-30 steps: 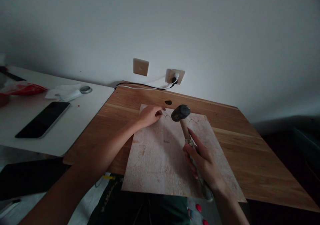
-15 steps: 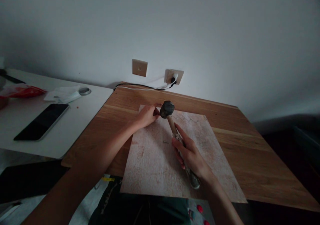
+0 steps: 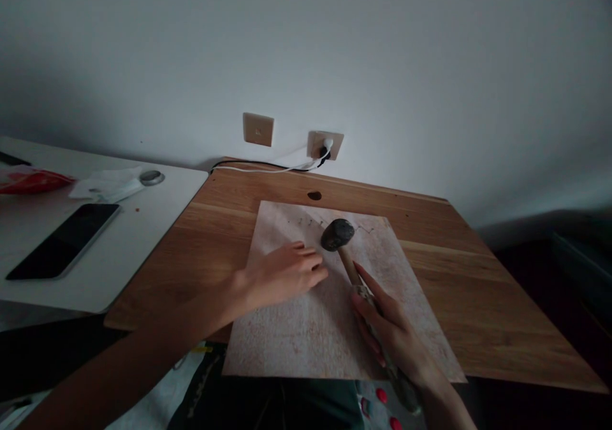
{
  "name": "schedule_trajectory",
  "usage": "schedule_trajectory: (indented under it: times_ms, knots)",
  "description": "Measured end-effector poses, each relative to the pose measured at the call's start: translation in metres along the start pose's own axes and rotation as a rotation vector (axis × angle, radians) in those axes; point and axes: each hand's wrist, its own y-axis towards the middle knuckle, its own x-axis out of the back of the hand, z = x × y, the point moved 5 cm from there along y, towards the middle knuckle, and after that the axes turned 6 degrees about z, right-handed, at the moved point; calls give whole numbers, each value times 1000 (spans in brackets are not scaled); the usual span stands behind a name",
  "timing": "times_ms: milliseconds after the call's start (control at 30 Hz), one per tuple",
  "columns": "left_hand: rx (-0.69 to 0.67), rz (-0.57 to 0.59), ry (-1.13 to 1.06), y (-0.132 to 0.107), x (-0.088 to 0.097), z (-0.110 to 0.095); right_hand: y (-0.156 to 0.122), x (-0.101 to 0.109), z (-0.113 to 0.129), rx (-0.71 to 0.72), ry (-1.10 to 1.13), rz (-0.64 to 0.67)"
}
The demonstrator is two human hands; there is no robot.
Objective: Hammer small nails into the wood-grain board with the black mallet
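A pale, worn square board (image 3: 306, 341) lies on a wooden table (image 3: 459, 277), with a row of small nails (image 3: 306, 222) standing near its far edge. My right hand (image 3: 389, 331) grips the wooden handle of a hammer (image 3: 337, 235), whose dark head hovers over the board's far middle. My left hand (image 3: 284, 270) rests on the middle of the board, fingers stretched towards the right, just left of the hammer head. Whether its fingertips pinch anything cannot be seen.
A white table (image 3: 109, 251) adjoins on the left, carrying a black phone (image 3: 64, 238), a crumpled tissue (image 3: 105, 184), a round metal lid (image 3: 152, 177) and a red packet (image 3: 29, 180). Wall sockets (image 3: 325, 144) with a white cable sit behind the wooden table.
My left hand left the nails at the board's far edge and came down to the board's middle. The hammer head swung left towards the nails, then drew back to the right.
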Motion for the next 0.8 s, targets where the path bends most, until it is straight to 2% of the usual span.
schedule_trajectory:
  times_ms: [100, 167, 233, 333, 400, 467, 600, 800]
  knots:
    - [-25, 14, 32, -1, 1, -8, 2, -2, -2, 1, 13, 16]
    - [11, -2, 6, -1, 4, 6, 3, -4, -1, 3, 25, 10]
    - [96, -47, -52, -2, 7, 37, 3, -5, -1, 8, 38, 1]
    - [278, -172, -156, -7, 9, 96, 4, -5, -4, 9, 51, -6]
    - [364, -230, -214, -13, 3, 128, 4, -5, -6, 7, 56, -8]
    - [411, -251, -278, -19, -8, 148, 3, -6, -7, 9, 62, -14]
    - [432, -267, -361, -25, -25, 157, 2, -6, -6, 5, 68, -14]
    - [399, -218, -343, -23, -17, 153, 2, -5, -6, 0, 72, -19]
